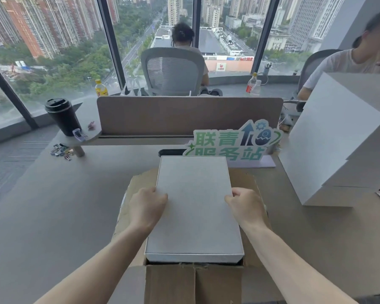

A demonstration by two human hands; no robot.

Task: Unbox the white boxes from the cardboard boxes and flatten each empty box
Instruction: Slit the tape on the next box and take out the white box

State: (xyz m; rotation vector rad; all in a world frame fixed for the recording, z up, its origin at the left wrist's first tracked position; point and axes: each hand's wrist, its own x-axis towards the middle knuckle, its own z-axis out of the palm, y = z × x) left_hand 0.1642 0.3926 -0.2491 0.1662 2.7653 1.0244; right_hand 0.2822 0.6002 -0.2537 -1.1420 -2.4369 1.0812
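Head view, near to far. At the bottom edge, an open brown corrugated cardboard box [193, 284] stands on the grey bench [53, 216], its flaps [253, 183] spread outward to left and right. A flat, rectangular white box [194, 207] with a finely textured top sits in the mouth of the cardboard box, its near end raised just above the carton's front wall and its far end reaching toward the back flap. The left hand [146, 208] grasps the white box's left long edge, thumb on the top face and fingers curled down out of sight along the side; the right hand [245, 208] grasps the right long edge in the same way. Both bare forearms enter from the lower corners.

To the right, a stack of larger plain white boxes [338, 139] stands on the bench, well apart from the carton. Just behind the white box is a green-and-white die-cut sign with Chinese characters [233, 143] on a pale base. To the left lie a scatter of coloured binder clips [60, 151] and, on a raised rounded shelf, a black lidded travel cup [63, 116]. A brown partition panel [189, 116] closes the bench's far side. Beyond it, a person sits in a grey mesh office chair [173, 71] facing floor-to-ceiling windows; a second person sits at far right.
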